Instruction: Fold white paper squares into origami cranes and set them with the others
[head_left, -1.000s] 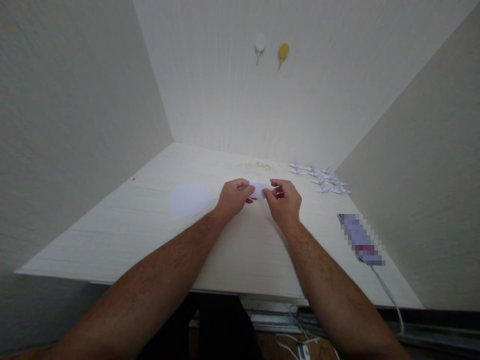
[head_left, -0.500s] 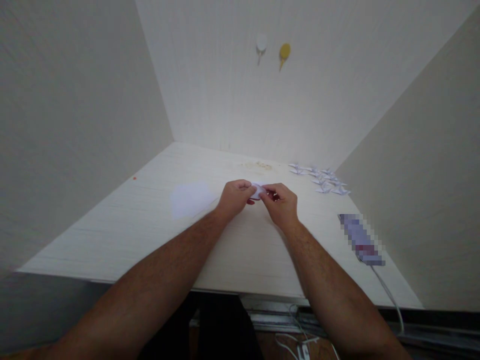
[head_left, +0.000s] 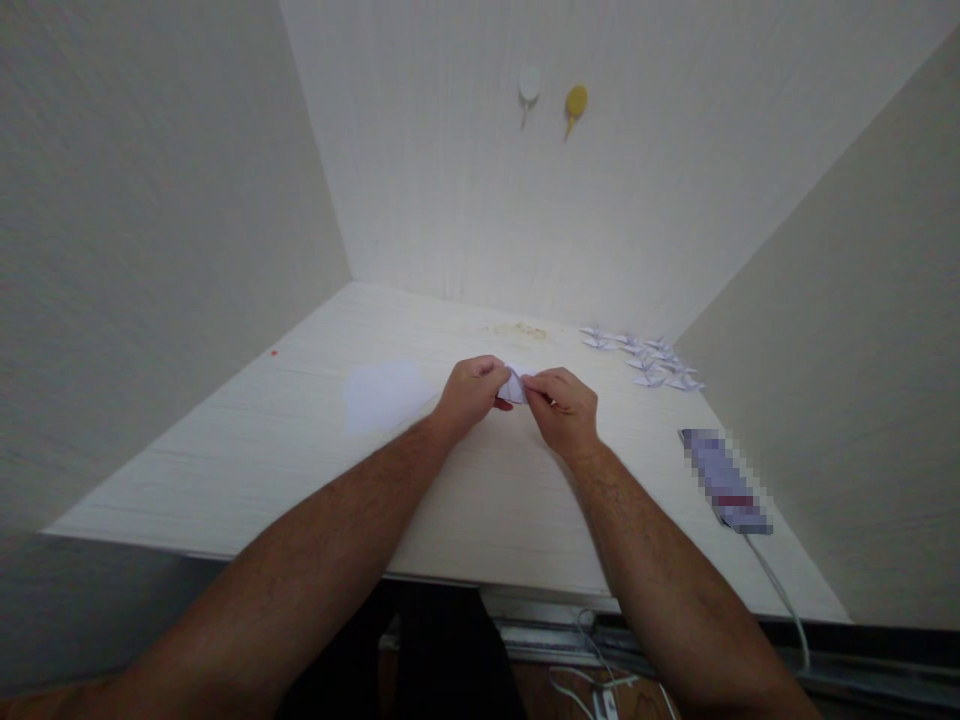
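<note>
Small folded paper piece (head_left: 514, 386): held just above the desk (head_left: 300, 470), over its middle, roughly halfway from near edge to back wall. Can't tell if its lower edge touches the desktop.

Grip:
- left hand (head_left: 471, 392): fingers curled, thumb and forefinger pinching the paper's left end.
- right hand (head_left: 564, 408): same pinch on the right end, the other fingers tucked under.
- The paper bridges the narrow gap between the two pinches and only a small white wedge shows. Most of it is hidden behind the fingertips, so the fold state is unreadable.

Handling, my read:
- Near weightless, thin and floppy until creased, then stiff along the folds.
- Not slippery in dry fingers, but tears or crumples if squeezed hard or pulled apart.
- Best held at the edges and corners with fingertips, close to the crease being worked. Light pressure is enough.
- A draught or a flick would move it, so keep one pinch on it.

Also on the desk:
- flat white sheet (head_left: 382, 392), left of centre, just beside the left wrist
- cluster of small folded paper shapes (head_left: 649, 362) at the far right corner, well apart from the hands
- phone (head_left: 724, 480) along the right edge, its cable (head_left: 780, 590) running off the near edge
</note>
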